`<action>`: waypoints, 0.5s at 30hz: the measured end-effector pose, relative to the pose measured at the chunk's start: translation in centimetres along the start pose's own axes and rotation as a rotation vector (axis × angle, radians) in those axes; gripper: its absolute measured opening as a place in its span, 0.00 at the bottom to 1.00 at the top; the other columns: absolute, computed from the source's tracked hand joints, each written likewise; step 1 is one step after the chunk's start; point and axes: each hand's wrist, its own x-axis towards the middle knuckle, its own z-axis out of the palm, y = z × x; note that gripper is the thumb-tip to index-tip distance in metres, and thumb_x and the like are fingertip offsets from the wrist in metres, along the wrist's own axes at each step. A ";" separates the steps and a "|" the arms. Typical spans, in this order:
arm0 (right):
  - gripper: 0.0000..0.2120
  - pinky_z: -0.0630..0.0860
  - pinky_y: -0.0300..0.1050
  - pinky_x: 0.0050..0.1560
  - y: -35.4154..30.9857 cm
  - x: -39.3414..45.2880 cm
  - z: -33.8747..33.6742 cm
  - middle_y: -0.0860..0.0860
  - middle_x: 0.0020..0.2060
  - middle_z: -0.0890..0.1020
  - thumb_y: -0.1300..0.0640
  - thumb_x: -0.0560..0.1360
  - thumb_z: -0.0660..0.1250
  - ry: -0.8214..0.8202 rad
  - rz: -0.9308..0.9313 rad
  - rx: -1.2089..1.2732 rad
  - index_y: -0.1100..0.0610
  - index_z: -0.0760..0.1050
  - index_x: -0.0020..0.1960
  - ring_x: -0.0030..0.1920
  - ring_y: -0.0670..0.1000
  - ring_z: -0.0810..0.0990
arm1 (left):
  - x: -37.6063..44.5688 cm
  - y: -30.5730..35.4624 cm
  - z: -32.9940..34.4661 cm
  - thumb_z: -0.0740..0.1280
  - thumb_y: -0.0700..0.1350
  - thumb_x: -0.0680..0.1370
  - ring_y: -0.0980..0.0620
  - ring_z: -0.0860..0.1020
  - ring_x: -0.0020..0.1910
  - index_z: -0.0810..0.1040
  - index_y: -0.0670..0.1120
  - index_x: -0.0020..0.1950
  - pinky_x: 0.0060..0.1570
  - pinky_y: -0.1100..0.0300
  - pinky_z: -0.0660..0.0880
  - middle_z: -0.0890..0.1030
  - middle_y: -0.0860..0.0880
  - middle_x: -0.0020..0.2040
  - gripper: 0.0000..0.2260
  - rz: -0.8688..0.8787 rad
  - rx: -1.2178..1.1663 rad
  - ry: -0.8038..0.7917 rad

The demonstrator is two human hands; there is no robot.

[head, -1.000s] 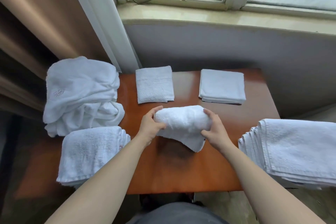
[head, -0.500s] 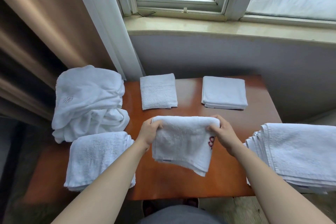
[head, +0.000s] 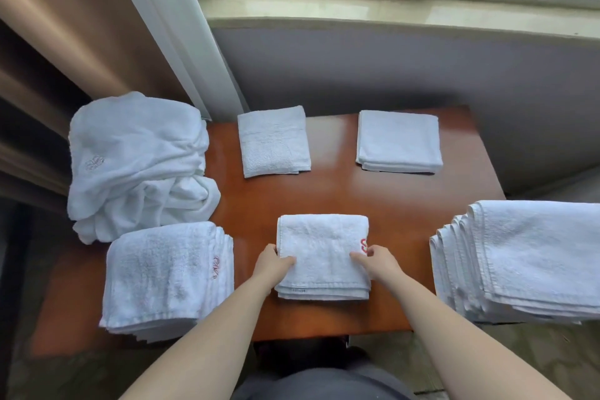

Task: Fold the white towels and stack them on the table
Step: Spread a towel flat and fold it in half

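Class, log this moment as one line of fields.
towel: folded, flat on table | left hand: grips left edge | right hand: grips right edge

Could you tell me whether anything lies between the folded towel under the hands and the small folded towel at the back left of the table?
Nothing visible does: only bare table separates the folded towel from the small folded towel.

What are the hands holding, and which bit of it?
Both hold the folded white towel lying on the table. The left hand grips its left edge, the right hand its right edge, beside the red mark.
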 end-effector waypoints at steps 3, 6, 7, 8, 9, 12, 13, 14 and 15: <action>0.08 0.73 0.45 0.39 0.4 0.1 0.5 0.51 0.38 0.82 0.53 0.75 0.69 0.030 0.014 0.170 0.58 0.77 0.43 0.40 0.51 0.79 | 0.4 0.1 0.2 0.75 0.50 0.74 0.50 0.80 0.52 0.73 0.45 0.59 0.52 0.53 0.78 0.80 0.49 0.55 0.19 0.026 0.122 0.049; 0.08 0.68 0.46 0.36 0.5 0.4 0.3 0.50 0.35 0.78 0.54 0.73 0.69 0.110 0.036 0.134 0.57 0.73 0.39 0.40 0.54 0.77 | 0.6 0.8 0.7 0.75 0.48 0.71 0.48 0.79 0.53 0.73 0.45 0.57 0.47 0.55 0.75 0.78 0.48 0.55 0.19 0.042 0.267 0.111; 0.08 0.69 0.46 0.38 0.6 0.5 0.3 0.50 0.39 0.79 0.53 0.73 0.69 0.123 0.042 0.109 0.56 0.73 0.43 0.43 0.55 0.78 | 0.6 1.1 1.0 0.75 0.47 0.71 0.46 0.77 0.56 0.73 0.44 0.58 0.47 0.55 0.73 0.76 0.47 0.57 0.20 0.043 0.300 0.143; 0.10 0.70 0.47 0.41 0.5 0.6 0.4 0.51 0.44 0.79 0.53 0.74 0.70 0.132 0.045 0.098 0.57 0.73 0.49 0.47 0.55 0.79 | 0.6 1.4 1.4 0.74 0.46 0.71 0.45 0.76 0.58 0.72 0.44 0.60 0.47 0.56 0.72 0.75 0.46 0.58 0.21 0.040 0.311 0.170; 0.16 0.71 0.47 0.45 0.5 0.8 0.5 0.51 0.50 0.78 0.53 0.74 0.71 0.131 0.052 0.103 0.57 0.71 0.56 0.51 0.55 0.79 | 0.6 1.7 1.7 0.73 0.45 0.72 0.44 0.76 0.58 0.71 0.43 0.62 0.46 0.56 0.71 0.74 0.45 0.59 0.22 0.027 0.292 0.178; 0.21 0.71 0.43 0.40 -0.2 1.1 0.7 0.49 0.50 0.78 0.56 0.75 0.70 0.088 0.099 0.306 0.54 0.67 0.65 0.48 0.50 0.78 | 0.9 2.6 2.1 0.70 0.46 0.72 0.46 0.77 0.50 0.65 0.41 0.68 0.38 0.56 0.71 0.76 0.46 0.57 0.28 -0.098 0.037 0.096; 0.17 0.70 0.41 0.37 -0.4 1.3 0.8 0.48 0.48 0.78 0.56 0.75 0.69 0.071 0.114 0.393 0.53 0.69 0.62 0.44 0.47 0.77 | 0.9 2.8 2.1 0.69 0.47 0.72 0.46 0.76 0.51 0.63 0.41 0.71 0.38 0.56 0.70 0.76 0.46 0.58 0.30 -0.155 -0.073 0.067; 0.13 0.71 0.40 0.35 -0.6 1.6 0.9 0.48 0.46 0.79 0.56 0.75 0.68 0.053 0.121 0.461 0.54 0.72 0.58 0.41 0.46 0.77 | 0.9 3.0 2.0 0.68 0.49 0.70 0.45 0.76 0.53 0.62 0.42 0.72 0.41 0.55 0.71 0.76 0.46 0.59 0.32 -0.194 -0.162 0.050; 0.08 0.72 0.40 0.36 -0.7 1.8 0.9 0.50 0.45 0.80 0.55 0.75 0.67 0.035 0.123 0.521 0.55 0.76 0.54 0.40 0.47 0.78 | 1.1 3.1 1.8 0.68 0.50 0.69 0.44 0.76 0.55 0.64 0.42 0.72 0.45 0.54 0.72 0.76 0.46 0.60 0.33 -0.213 -0.221 0.038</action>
